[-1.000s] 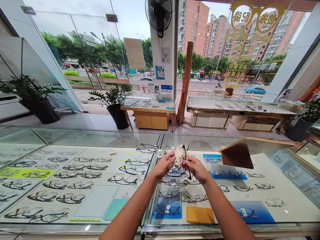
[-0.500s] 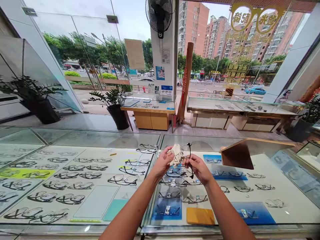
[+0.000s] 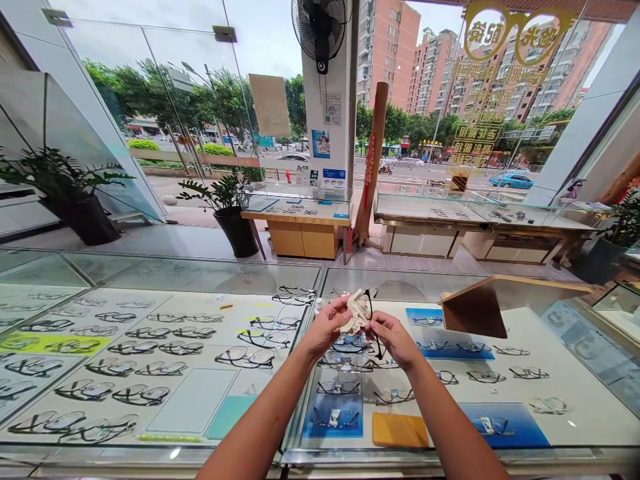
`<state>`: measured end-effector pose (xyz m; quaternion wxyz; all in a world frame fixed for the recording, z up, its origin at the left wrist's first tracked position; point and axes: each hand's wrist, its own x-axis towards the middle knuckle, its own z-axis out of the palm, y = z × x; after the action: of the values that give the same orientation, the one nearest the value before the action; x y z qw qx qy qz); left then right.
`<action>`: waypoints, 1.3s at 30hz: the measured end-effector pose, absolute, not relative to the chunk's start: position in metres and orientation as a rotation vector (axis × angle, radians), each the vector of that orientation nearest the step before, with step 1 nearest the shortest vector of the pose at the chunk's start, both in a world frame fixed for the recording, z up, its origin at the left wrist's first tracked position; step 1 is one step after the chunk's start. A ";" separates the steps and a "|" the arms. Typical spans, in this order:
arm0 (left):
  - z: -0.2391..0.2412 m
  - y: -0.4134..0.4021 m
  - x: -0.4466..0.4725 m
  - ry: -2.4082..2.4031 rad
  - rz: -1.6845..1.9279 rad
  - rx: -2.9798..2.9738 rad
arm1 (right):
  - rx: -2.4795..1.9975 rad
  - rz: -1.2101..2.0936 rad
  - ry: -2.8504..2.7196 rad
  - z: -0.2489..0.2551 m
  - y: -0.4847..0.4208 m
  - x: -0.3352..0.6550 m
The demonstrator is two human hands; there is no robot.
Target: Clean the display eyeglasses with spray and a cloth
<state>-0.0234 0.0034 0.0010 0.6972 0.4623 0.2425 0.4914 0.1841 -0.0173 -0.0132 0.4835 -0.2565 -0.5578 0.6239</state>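
Over the glass display case, my left hand [image 3: 330, 323] is closed on a crumpled cream cloth [image 3: 358, 312]. My right hand [image 3: 391, 333] pinches a pair of dark-framed eyeglasses [image 3: 371, 300] close beside it. The cloth lies against the glasses and hides much of the lens area. One dark temple arm hangs down below my right fingers. Beneath both hands, under the glass, are rows of spectacles [image 3: 345, 361], partly covered by my hands.
The glass case [image 3: 323, 280] spans the front, with more spectacles [image 3: 245, 358] at left. A brown wooden board [image 3: 475, 310] stands tilted at right. An orange-yellow case [image 3: 400, 430] lies near the front edge. Potted plants [image 3: 235, 230] and a wooden cabinet [image 3: 303, 239] are beyond.
The cloth and glasses have come together; the cloth now covers more of the lens area. My right hand has shifted slightly left, and the glasses have turned.
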 end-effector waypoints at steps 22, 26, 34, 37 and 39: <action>-0.007 0.004 -0.018 0.589 1.009 1.216 | -0.719 1.538 -1.450 -0.015 -0.019 0.180; -0.006 0.002 -0.015 0.521 0.990 1.154 | -0.680 1.589 -1.324 -0.022 -0.017 0.180; -0.011 -0.001 -0.010 0.571 1.069 1.062 | -0.704 1.557 -1.468 -0.019 -0.021 0.173; -0.010 -0.003 -0.007 0.581 1.108 0.997 | -0.698 1.525 -1.499 -0.017 -0.023 0.171; -0.006 -0.004 -0.006 0.587 1.121 0.979 | -0.692 1.509 -1.505 -0.017 -0.023 0.171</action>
<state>-0.0062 -0.0036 -0.0063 0.6967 0.4391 0.2631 0.5027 0.1711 -0.0233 -0.0167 0.4352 -0.2782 -0.6046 0.6064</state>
